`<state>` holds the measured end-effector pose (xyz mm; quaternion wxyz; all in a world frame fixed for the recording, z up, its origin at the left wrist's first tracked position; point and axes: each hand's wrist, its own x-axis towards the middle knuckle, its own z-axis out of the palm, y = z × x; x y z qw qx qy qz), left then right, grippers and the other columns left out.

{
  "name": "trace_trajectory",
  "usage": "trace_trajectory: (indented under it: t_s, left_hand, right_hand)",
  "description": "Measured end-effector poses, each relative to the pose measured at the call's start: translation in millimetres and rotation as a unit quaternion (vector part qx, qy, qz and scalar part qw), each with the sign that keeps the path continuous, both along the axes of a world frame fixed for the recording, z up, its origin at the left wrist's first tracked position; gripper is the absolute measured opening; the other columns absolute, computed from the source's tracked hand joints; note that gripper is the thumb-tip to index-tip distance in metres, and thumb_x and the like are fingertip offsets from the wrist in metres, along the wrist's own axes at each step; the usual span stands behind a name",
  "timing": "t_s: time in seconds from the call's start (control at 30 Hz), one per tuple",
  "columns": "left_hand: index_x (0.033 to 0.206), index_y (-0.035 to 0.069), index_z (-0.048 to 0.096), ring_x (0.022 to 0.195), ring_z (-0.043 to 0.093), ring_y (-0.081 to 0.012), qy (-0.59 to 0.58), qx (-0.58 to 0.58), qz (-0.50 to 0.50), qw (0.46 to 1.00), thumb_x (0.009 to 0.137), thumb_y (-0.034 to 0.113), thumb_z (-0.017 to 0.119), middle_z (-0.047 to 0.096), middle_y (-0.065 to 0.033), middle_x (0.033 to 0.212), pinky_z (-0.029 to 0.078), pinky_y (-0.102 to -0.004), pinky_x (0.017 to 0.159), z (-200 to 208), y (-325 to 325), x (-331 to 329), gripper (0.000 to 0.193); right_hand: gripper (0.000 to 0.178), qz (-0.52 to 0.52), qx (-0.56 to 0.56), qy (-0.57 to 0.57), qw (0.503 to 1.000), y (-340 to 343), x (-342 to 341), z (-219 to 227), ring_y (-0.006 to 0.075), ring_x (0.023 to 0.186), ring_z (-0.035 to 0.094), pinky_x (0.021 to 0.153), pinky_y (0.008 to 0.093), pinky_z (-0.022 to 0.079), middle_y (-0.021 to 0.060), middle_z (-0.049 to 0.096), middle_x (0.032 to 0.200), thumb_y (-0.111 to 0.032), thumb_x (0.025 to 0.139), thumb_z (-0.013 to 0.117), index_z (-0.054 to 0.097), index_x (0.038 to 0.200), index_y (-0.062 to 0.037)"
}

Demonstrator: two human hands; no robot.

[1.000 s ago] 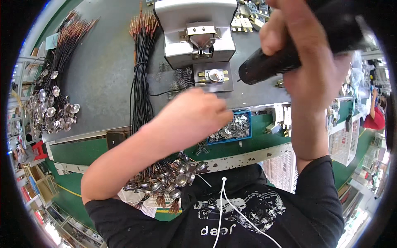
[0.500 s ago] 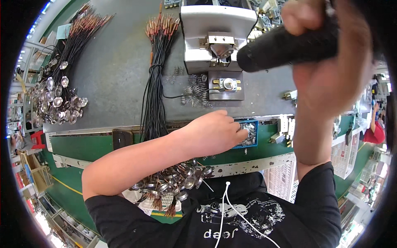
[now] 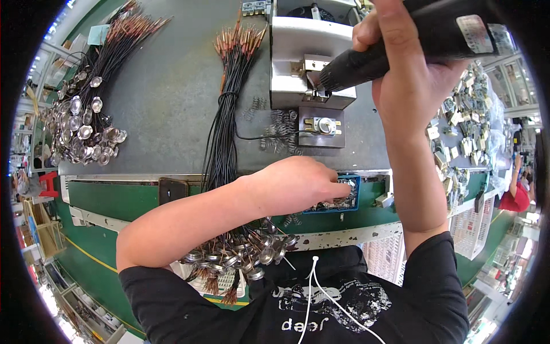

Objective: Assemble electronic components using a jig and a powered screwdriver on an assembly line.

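Observation:
My right hand [image 3: 407, 86] is wrapped round a black electric screwdriver [image 3: 395, 51], held high over the bench. Its ridged front end points left and overlaps the metal feeder [image 3: 281, 80] in view; its tip cannot be made out. With curled fingers, my left hand [image 3: 303, 183] reaches into a blue tray [image 3: 357, 192] of small metal parts at the bench's front edge; whatever its fingertips pinch is hidden. Between the hands, a small part with a round white top [image 3: 324, 125] and brass tabs sits on a metal block [image 3: 332, 141]. A black wire joins it from the left.
A tied bundle of black wires [image 3: 228, 109] hangs over the front edge, its round metal ends [image 3: 266, 255] under my left forearm. Loose springs [image 3: 282, 129] lie beside the block. Another wire bundle [image 3: 112, 54] is at far left, and many small fittings [image 3: 467, 123] at right.
My right hand has swung left and away from me with the screwdriver, its front end now over the feeder. My left hand has shifted slightly right, fingers deeper in the blue tray.

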<state>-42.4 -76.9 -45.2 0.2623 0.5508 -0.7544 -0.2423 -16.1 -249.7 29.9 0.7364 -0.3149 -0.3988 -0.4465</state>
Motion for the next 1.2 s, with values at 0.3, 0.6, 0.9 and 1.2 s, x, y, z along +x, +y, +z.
trace_trajectory:
  t_s: [0.3, 0.6, 0.9, 1.2]
  left_hand:
    - [0.101, 0.009, 0.066, 0.087, 0.068, -0.0334, -0.001, 0.022, 0.024, 0.999, 0.091, 0.018, 0.069, 0.067, -0.0098, 0.089, 0.055, -0.0461, 0.077, 3.1, 14.6, 11.2, 0.014]
    - [0.098, 0.011, 0.071, 0.085, 0.068, -0.0279, -0.021, -0.030, 0.083, 0.996, 0.087, 0.015, 0.072, 0.071, -0.0041, 0.090, 0.053, -0.0406, 0.078, 25.9, 21.4, 29.2, 0.011]
    - [0.090, 0.012, 0.070, 0.084, 0.068, -0.0233, -0.050, -0.082, 0.178, 0.979, 0.082, 0.015, 0.079, 0.072, -0.0007, 0.089, 0.051, -0.0371, 0.078, 27.6, 22.5, 46.0, 0.012]
    - [0.088, 0.011, 0.070, 0.086, 0.069, -0.0236, -0.085, -0.103, 0.216, 0.967, 0.078, 0.013, 0.079, 0.072, -0.0016, 0.089, 0.050, -0.0377, 0.079, 21.0, 26.0, 46.8, 0.014]
  right_hand:
    - [0.013, -0.370, -0.125, 0.428, 0.815, 42.5, -43.9, 38.9, 0.0113, 0.062, 0.065, 0.057, 0.0236, 0.052, 0.0045, 0.069, 0.078, 0.001, 0.087, 0.076, 0.068, 0.098, -0.0008]
    - [0.064, -0.145, -0.293, 0.445, 0.834, -28.6, -13.5, 48.6, 0.0154, 0.097, 0.070, 0.087, 0.0320, 0.056, 0.0088, 0.073, 0.109, -0.014, 0.084, 0.086, 0.056, 0.138, -0.0016]
    - [0.073, -0.076, -0.214, 0.439, 0.869, -0.8, -17.1, 48.3, 0.0200, 0.099, 0.071, 0.085, 0.0351, 0.059, 0.0151, 0.067, 0.122, -0.005, 0.085, 0.080, 0.040, 0.146, -0.0061]
    - [0.009, -0.231, -0.199, 0.408, 0.861, 0.3, -40.2, 42.9, 0.0114, 0.065, 0.066, 0.060, 0.0255, 0.052, 0.0054, 0.069, 0.082, 0.001, 0.087, 0.073, 0.069, 0.095, 0.0011]
